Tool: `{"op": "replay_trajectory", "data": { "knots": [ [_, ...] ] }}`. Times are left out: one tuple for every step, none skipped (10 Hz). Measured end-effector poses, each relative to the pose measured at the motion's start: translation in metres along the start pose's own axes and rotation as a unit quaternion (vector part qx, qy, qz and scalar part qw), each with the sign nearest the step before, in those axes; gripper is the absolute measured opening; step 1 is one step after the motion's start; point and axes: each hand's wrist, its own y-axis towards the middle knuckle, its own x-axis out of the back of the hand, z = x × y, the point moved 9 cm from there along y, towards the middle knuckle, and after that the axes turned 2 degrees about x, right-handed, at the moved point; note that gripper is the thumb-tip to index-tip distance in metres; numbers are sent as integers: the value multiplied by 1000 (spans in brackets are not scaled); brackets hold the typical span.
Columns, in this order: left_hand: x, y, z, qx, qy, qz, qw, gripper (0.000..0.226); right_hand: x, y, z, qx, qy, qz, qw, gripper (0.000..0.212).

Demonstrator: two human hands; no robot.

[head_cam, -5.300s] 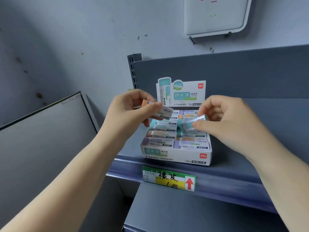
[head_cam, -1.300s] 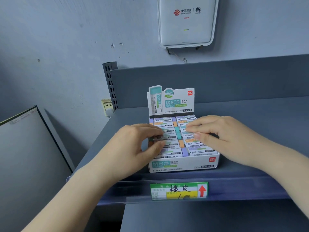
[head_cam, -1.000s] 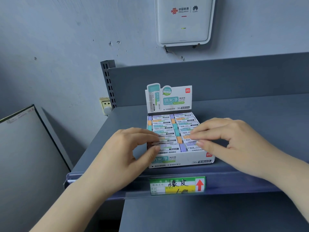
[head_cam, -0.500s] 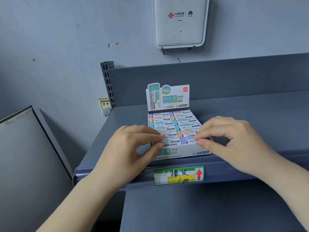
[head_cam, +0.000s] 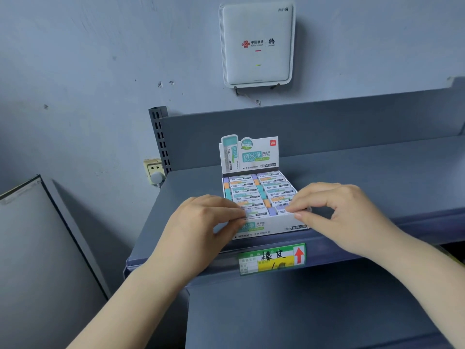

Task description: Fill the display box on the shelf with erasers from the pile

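Compared with a few seconds back, both loose erasers have left the fingers, and the hands have dropped down onto the front row of the display box (head_cam: 270, 226). The box sits near the front lip of the grey shelf (head_cam: 377, 177), header card standing up at the back, and it's packed with erasers (head_cam: 259, 190) in two columns.

The left hand (head_cam: 201, 222) has its fingertips on the front-left eraser, thumb against the box's front face, so it's pinching that corner. The right hand (head_cam: 339, 212) is curled over the front-right corner, fingers on the top eraser, thumb at the front edge. The hands are apart, one per side.

They cover most of the front row, so I can't tell how it's seated.

Around it: a green-and-yellow price label (head_cam: 271, 259) on the shelf edge right below, a white router (head_cam: 256, 44) on the wall above, a wall socket (head_cam: 154, 170) left of the shelf, and a grey panel (head_cam: 37, 260) leaning at far left.
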Motion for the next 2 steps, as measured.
{"op": "replay_trajectory", "data": {
  "knots": [
    [2, -1, -1, 14, -8, -14, 1000, 33, 0, 0, -2, -8, 17, -6, 1000, 14],
    [2, -1, -5, 34, -22, -13, 999, 31, 1, 0, -5, -24, 38, -7, 999, 14]
  ]
}}
